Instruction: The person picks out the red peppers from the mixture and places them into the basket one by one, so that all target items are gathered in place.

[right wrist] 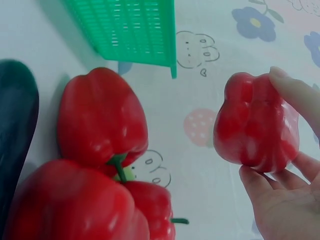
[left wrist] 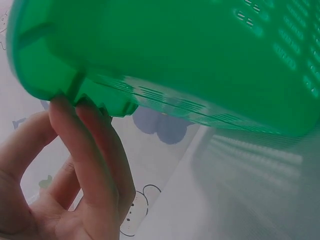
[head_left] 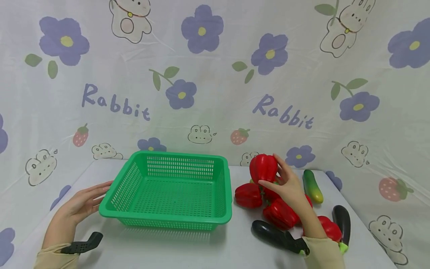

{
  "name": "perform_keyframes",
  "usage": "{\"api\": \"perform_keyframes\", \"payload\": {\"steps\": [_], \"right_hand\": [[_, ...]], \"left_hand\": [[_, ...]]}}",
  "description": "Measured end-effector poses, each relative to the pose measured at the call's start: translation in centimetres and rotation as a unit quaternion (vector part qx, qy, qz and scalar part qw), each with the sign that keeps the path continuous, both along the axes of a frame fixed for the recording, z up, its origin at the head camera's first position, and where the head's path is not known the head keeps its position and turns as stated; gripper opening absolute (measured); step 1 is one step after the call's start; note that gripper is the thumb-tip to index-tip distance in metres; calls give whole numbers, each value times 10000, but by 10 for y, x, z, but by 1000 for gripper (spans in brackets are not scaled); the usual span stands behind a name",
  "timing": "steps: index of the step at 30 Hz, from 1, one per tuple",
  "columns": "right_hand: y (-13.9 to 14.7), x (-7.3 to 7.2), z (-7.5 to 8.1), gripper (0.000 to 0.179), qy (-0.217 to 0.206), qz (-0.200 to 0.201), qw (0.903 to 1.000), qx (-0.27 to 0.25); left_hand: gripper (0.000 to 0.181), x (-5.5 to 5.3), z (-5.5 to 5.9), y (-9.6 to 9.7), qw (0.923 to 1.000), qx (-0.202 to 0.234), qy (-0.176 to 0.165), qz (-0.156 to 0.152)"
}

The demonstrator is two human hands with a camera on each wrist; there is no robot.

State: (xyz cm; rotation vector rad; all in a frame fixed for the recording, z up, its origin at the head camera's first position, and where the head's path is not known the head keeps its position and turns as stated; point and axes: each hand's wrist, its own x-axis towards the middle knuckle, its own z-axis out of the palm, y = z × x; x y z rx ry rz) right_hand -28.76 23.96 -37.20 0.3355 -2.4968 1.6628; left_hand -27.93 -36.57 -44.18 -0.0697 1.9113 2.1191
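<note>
1. Head view, left side: the green basket is set on the white table. The left hand is positioned at the basket's left end, with its fingertips at the rim. The left grip is apart, not wrapped around the basket.
2. Head view, right side: the held red pepper is clamped between the thumb and fingers of the right hand. It is located to the right of the basket, above the loose red peppers.
3. Head view, surroundings: a dark eggplant is positioned in front of the loose peppers. A second eggplant and a green-yellow cucumber are placed farther right; both are shown only here. The table is backed by a printed cloth.
4. Left wrist view: contact of the fingertips with the underside of the basket's rim is shown, a detail hidden in the head view. Ribs beneath the rim are also exposed.
5. Right wrist view: a gap is revealed between the held pepper and the loose ones, which are overlapped by it in the head view. Green stems are plainly seen on the loose peppers.
</note>
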Motion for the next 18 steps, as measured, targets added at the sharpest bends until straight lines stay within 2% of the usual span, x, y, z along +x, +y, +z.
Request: {"api": "perform_keyframes", "payload": {"steps": [8, 18], "right_hand": [[-12, -6, 2, 97, -43, 38, 10000, -34], [-29, -15, 5, 96, 65, 185, 9996, -218]], "left_hand": [[27, 1, 0, 0, 9999, 111, 6, -7], [25, 2, 3, 2, 10000, 8, -17, -39]]}}
